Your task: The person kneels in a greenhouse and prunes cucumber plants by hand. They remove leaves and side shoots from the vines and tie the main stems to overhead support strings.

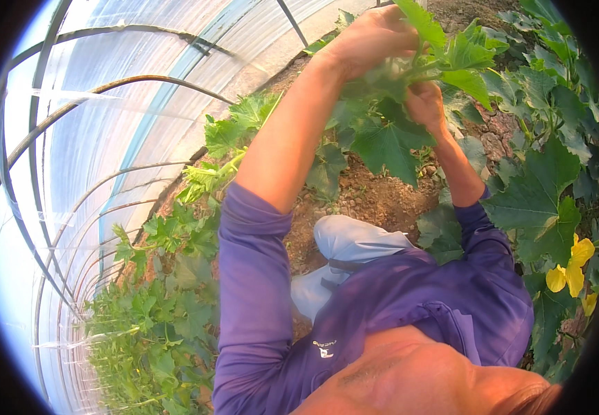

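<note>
Both hands are raised at the top of the head view, on a leafy green vine shoot (431, 65). My left hand (379, 39) reaches over from the left with bent fingers at the shoot's upper leaf stalks; its fingertips are partly hidden by a bright leaf (424, 23). Below and to the right, my right hand (425, 104) is closed at the stem under the leaves, thumb and fingers together. A large dark green leaf (390, 140) hangs beneath the hands. The part of the stem between the hands is blurred, and whether a tool is held cannot be seen.
More vines (175, 321) grow in a row at left; large leaves (538, 202) and yellow flowers (571, 267) stand close at right. Curved hoops (123, 83) carry plastic sheeting (92, 135) at left. Brown soil (361, 192) lies around my bent knee (351, 236).
</note>
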`<state>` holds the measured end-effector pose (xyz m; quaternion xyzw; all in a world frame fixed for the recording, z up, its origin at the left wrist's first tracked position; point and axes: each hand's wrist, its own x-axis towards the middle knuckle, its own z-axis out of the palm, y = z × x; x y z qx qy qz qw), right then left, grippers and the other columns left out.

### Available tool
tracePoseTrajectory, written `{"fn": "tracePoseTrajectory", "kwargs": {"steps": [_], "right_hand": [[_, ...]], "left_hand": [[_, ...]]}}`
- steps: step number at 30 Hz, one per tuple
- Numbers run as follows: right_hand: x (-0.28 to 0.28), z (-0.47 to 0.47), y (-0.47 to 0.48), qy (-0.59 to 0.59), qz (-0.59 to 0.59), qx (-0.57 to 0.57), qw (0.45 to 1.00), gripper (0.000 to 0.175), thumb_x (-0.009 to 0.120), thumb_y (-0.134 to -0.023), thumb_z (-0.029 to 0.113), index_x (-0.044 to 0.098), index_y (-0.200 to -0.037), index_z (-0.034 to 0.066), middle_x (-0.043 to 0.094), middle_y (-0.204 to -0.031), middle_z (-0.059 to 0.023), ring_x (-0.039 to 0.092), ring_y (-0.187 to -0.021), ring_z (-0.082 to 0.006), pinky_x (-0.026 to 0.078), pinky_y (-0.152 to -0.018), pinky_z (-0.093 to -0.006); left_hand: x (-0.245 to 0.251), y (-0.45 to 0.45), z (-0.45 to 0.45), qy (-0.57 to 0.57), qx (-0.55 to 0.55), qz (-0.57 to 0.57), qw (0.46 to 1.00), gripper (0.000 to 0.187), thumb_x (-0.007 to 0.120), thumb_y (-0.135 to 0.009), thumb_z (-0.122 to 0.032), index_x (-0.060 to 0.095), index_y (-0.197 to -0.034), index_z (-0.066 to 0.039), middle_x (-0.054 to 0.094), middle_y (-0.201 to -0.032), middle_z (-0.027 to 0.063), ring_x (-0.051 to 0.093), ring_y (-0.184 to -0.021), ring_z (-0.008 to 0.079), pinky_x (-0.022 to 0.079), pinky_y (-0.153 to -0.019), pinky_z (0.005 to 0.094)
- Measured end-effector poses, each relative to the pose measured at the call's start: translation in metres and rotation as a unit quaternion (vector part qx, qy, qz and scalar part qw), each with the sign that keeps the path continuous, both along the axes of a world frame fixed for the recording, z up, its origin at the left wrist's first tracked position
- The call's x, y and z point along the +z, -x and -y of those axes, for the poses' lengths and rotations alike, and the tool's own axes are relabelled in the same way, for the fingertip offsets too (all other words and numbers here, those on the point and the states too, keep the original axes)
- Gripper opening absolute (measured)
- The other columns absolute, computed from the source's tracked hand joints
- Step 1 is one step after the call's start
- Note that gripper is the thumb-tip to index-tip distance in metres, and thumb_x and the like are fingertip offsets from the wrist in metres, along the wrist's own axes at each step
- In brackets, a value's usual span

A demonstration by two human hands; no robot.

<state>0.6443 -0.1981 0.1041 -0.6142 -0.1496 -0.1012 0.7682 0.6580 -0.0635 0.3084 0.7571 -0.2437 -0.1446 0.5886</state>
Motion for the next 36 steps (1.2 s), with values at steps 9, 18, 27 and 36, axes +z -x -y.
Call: {"fn": "tracePoseTrajectory", "kwargs": {"steps": [9,18,27,36], "right_hand": [[0.033,0.006,-0.011,-0.121,-0.025,-0.010,0.992,0.021,0.071,-0.098,0.014,0.070,-0.112,-0.0022,0.074,-0.096,-0.0052,0.065,-0.081,-0.0097,0.051,-0.069,-0.0248],[0.078,0.015,-0.012,0.065,-0.094,-0.045,0.992,0.027,0.077,-0.086,0.025,0.075,-0.093,-0.0011,0.074,-0.082,-0.0062,0.065,-0.072,-0.0107,0.052,-0.065,-0.0293],[0.074,0.010,-0.016,0.230,0.014,-0.120,0.966,0.025,0.078,-0.084,0.025,0.077,-0.094,0.0025,0.075,-0.078,-0.0058,0.066,-0.070,-0.0110,0.054,-0.068,-0.0302],[0.060,-0.004,-0.001,0.172,-0.033,-0.138,0.975,0.026,0.078,-0.088,0.030,0.077,-0.097,0.0058,0.074,-0.079,-0.0040,0.068,-0.072,-0.0137,0.054,-0.070,-0.0314]], "left_hand": [[0.034,-0.010,0.037,0.205,0.180,0.098,0.957,0.061,0.067,-0.094,-0.003,0.038,-0.148,0.001,0.063,-0.101,0.0093,0.063,-0.081,0.0158,0.056,-0.075,0.0304],[0.039,-0.003,0.021,0.205,0.161,0.083,0.962,0.062,0.067,-0.089,-0.004,0.042,-0.144,0.011,0.069,-0.107,0.0202,0.073,-0.086,0.0254,0.060,-0.073,0.0356],[0.050,0.004,0.000,-0.065,0.276,0.248,0.926,0.033,0.077,-0.082,-0.007,0.068,-0.111,0.005,0.072,-0.082,0.0096,0.068,-0.067,0.0162,0.056,-0.061,0.0323],[0.026,0.013,-0.017,0.065,0.185,0.175,0.965,0.034,0.077,-0.089,-0.009,0.061,-0.118,-0.001,0.070,-0.094,0.0073,0.065,-0.071,0.0128,0.054,-0.061,0.0285]]}}
